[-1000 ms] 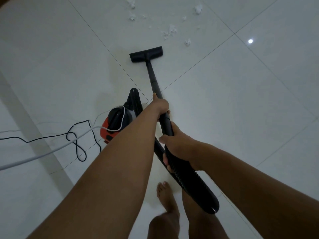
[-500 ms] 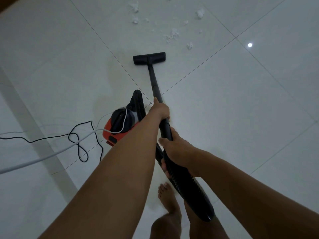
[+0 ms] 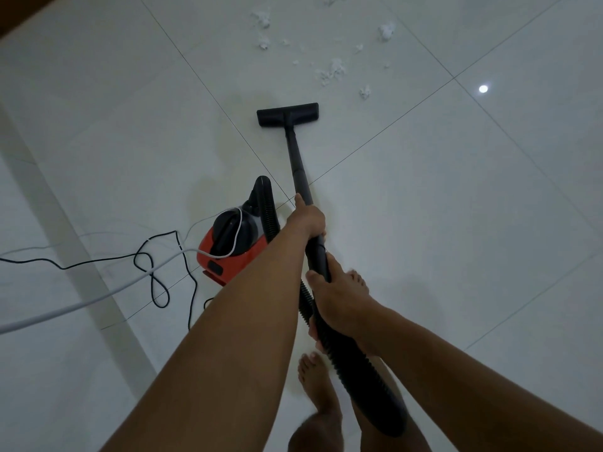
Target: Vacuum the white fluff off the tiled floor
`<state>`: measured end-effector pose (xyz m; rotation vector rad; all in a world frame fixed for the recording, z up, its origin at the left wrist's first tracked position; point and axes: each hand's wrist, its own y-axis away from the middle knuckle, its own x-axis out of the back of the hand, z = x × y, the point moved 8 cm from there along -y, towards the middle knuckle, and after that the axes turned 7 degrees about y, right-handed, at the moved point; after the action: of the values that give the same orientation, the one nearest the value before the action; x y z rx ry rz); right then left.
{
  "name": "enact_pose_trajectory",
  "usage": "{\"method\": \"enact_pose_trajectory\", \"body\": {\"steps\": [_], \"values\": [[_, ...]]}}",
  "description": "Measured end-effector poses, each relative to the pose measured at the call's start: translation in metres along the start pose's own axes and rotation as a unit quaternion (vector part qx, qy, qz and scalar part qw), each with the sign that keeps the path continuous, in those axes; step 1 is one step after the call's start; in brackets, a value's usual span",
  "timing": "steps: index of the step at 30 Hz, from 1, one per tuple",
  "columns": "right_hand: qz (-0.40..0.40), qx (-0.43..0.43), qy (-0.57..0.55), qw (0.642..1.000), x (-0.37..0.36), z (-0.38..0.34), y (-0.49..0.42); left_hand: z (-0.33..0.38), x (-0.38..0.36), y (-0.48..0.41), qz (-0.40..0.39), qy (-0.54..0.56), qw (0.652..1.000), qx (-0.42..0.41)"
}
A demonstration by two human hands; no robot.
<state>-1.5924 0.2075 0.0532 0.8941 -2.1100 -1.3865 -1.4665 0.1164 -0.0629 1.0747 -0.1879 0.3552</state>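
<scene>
Your tiled floor (image 3: 456,223) | white fluff (image 3: 332,71) scattered just beyond nozzle (image 3: 287,114) | red canister (image 3: 228,256), white cable (image 3: 130,283) behind-left of nozzle

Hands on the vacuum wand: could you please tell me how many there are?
2: the left hand grips the wand farther along; the right hand grips nearer, where the ribbed hose begins.

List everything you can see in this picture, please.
floor: white glossy tiles, all around
nozzle: one, black, flat on floor
fluff: several clumps, white, beyond nozzle
wand: one, black, from nozzle toward camera
vacuum body: one, red and black, left of wand
hose: one, black, ribbed, wand to vacuum body
cord: one, black, looped at left
cable: one, white, draped over vacuum body
feet: two, bare, bottom centre
left hand: grips wand
right hand: grips hose end, nearer
</scene>
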Motion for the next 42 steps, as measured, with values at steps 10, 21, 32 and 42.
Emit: {"method": "enact_pose_trajectory", "body": {"steps": [10, 21, 32, 42], "values": [[-0.021, 0.024, 0.027, 0.999, 0.013, -0.012, -0.002, 0.015, -0.005, -0.003, -0.021, -0.029, 0.999, 0.002], [-0.084, -0.005, 0.023, 0.996, 0.038, -0.039, -0.023, 0.058, -0.002, -0.02, -0.012, 0.041, 0.999, 0.014], [-0.08, 0.025, 0.089, 0.993, 0.078, -0.116, -0.053, 0.124, 0.014, -0.063, -0.008, 0.05, 0.999, 0.018], [-0.056, 0.033, 0.081, 0.995, 0.102, -0.171, -0.081, 0.166, 0.031, -0.109, 0.0, 0.065, 0.998, 0.014]]}}
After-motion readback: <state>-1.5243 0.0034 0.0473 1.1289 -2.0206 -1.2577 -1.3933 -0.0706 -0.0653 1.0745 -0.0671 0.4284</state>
